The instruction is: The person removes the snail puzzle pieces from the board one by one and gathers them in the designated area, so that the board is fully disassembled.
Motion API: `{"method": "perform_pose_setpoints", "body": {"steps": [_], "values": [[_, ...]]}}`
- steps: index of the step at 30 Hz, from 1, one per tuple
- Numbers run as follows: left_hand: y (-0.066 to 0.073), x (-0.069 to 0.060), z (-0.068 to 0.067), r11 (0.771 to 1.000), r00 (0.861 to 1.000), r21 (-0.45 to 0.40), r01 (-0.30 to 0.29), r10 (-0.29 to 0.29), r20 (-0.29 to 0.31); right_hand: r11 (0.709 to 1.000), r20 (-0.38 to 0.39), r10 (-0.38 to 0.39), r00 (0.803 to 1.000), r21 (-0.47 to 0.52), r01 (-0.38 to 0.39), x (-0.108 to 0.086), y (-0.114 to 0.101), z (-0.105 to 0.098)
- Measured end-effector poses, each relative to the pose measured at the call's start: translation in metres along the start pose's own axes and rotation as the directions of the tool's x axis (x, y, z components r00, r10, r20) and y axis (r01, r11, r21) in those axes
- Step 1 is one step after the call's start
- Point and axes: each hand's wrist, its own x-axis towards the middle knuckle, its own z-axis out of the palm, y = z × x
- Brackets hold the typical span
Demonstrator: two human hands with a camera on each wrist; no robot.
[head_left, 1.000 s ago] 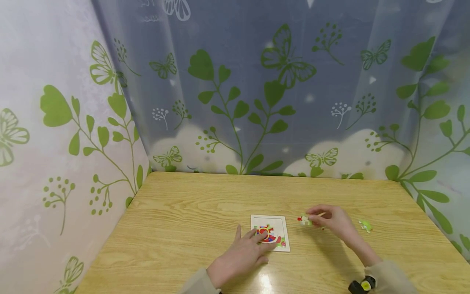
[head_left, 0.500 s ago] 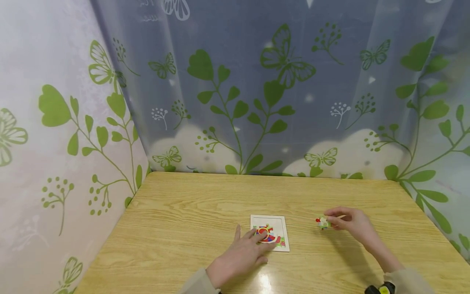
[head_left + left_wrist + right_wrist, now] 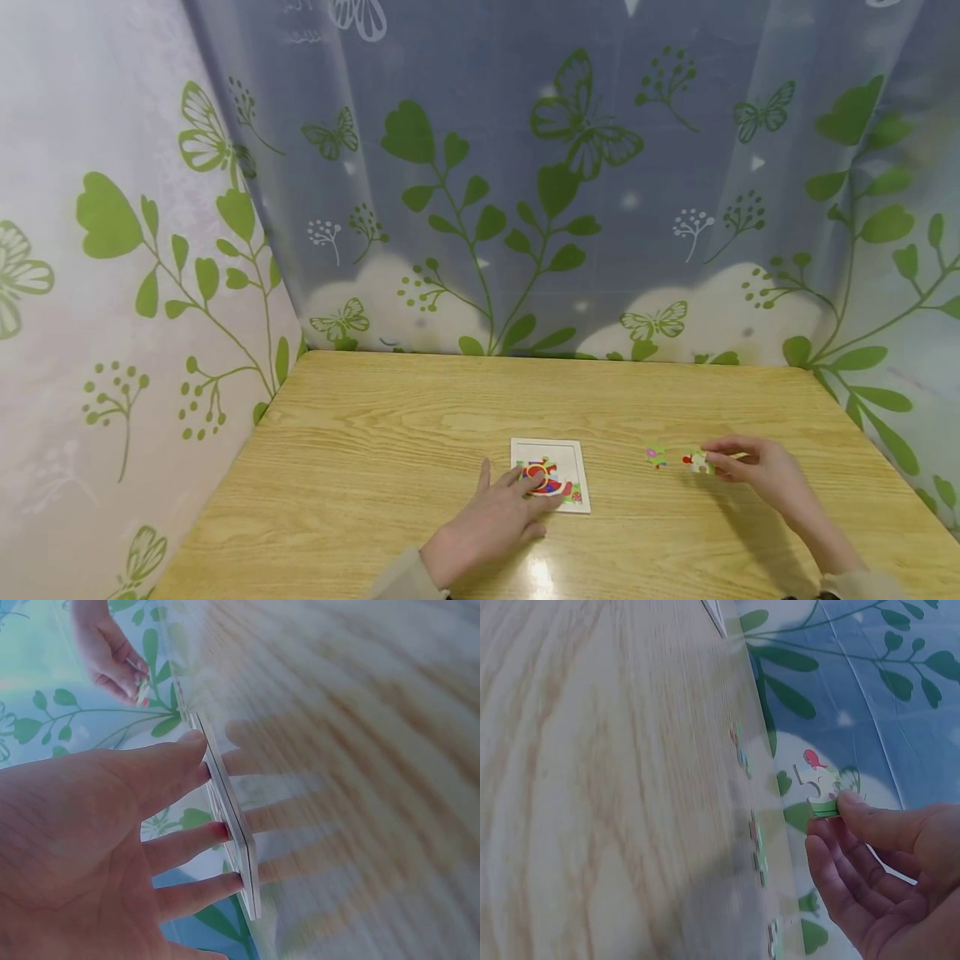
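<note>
My left hand (image 3: 498, 510) rests with its fingers spread on a small white-framed puzzle board (image 3: 568, 454). Some red, blue and green pieces sit in its lower part, partly covered by the fingers. From the left wrist view, the fingertips touch the edge and top of the thin board (image 3: 238, 832). My right hand (image 3: 765, 479) pinches a puzzle piece (image 3: 821, 786) between thumb and fingers, raised above the table. It is whitish and green with a red knob. A green and pink puzzle piece (image 3: 656, 455) lies on the table left of the right hand.
In the right wrist view, several loose pieces lie in a row, including a green-edged piece (image 3: 758, 849) and one at the bottom edge (image 3: 775, 941). The wooden table (image 3: 390, 417) ends at a patterned curtain (image 3: 480, 208) behind and at both sides.
My right hand has moved to the right with the pinched puzzle piece. The green and pink piece on the table has come into view behind it. My left hand has stayed on the board.
</note>
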Motion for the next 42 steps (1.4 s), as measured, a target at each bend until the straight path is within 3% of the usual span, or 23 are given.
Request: {"method": "perform_pose_setpoints", "body": {"steps": [7, 21, 34, 42], "values": [[0.000, 0.000, 0.001, 1.000, 1.000, -0.004, -0.003, 0.003, 0.005, 0.996, -0.019, 0.058, 0.998, -0.072, -0.059, -0.009, 0.017, -0.014], [-0.001, 0.000, 0.003, 1.000, 1.000, 0.009, -0.010, 0.010, -0.011, 0.971, -0.059, 0.073, 0.996, -0.222, -0.084, -0.017, 0.043, -0.035], [0.000, -0.001, 0.001, 1.000, 1.000, -0.015, -0.006, 0.006, -0.001, 0.973, 0.058, 0.145, 0.988, -0.192, -0.131, -0.014, 0.058, -0.041], [-0.001, -0.001, 0.003, 1.000, 1.000, -0.011, -0.013, 0.013, -0.013, 0.965, 0.077, 0.165, 0.983, -0.216, -0.145, -0.012, 0.058, -0.041]]}}
